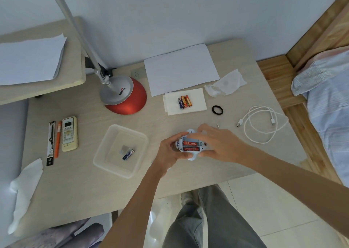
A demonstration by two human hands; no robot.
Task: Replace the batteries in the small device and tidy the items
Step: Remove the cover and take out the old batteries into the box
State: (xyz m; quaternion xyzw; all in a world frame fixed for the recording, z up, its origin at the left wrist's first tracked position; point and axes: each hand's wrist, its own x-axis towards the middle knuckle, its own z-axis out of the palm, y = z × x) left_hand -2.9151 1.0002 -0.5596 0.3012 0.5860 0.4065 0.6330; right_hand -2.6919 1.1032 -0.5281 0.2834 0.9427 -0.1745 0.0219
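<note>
Left hand [170,150], right hand [220,146] hold device [191,132], batteries [190,147] seemingly lying crosswise

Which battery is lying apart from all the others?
The blue battery in the clear plastic tub. Three batteries lie side by side on the white napkin, and two red batteries sit in the device.

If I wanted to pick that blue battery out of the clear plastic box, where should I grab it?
Probably from straight above, pinching the blue battery across its round middle. It lies flat and slanted on the floor of the clear plastic box, whose walls block a sideways approach, and a small grey piece lies close beside it.
</note>
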